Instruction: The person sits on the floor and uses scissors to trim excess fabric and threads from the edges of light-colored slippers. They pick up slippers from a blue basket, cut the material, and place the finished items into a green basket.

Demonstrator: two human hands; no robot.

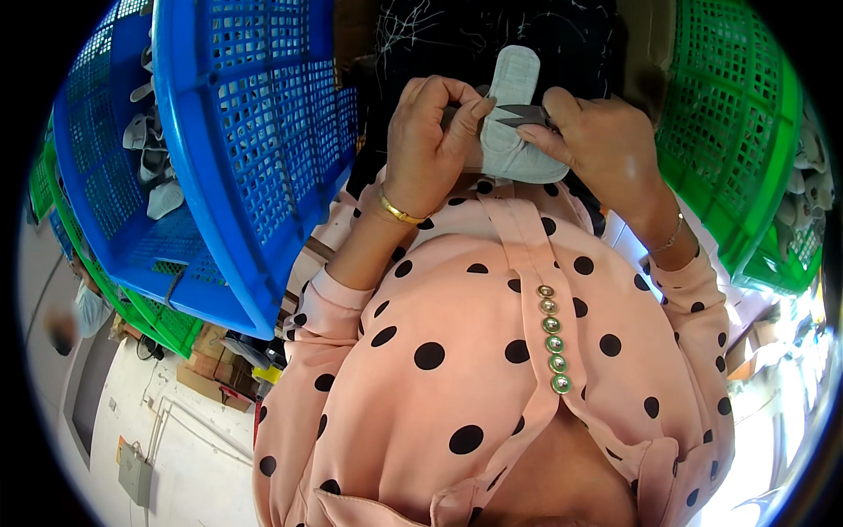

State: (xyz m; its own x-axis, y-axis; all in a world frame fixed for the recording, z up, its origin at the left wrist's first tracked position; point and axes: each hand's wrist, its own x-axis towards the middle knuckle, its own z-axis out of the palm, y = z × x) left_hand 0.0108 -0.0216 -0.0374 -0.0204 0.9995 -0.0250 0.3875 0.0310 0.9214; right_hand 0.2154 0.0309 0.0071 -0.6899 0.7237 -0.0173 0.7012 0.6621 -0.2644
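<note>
A white stitched shoe piece (516,75), with a narrow rounded end and a wider curved end, lies in front of my body between my hands. My left hand (426,145) is closed, thumb and fingers pinched together at the piece's left edge. Whether a thread is in that pinch is too small to make out. My right hand (610,145) grips dark thread snips (525,115) from the right. Their pointed blades stand apart across the middle of the piece, pointing toward my left fingertips.
Close on my left stands a blue perforated basket (167,176) with several pale shoes (164,200) in it. A green basket (746,114) is on my right, with more shoe pieces beyond it. Loose white threads (406,26) lie on dark cloth. Cardboard boxes (211,373) sit at lower left.
</note>
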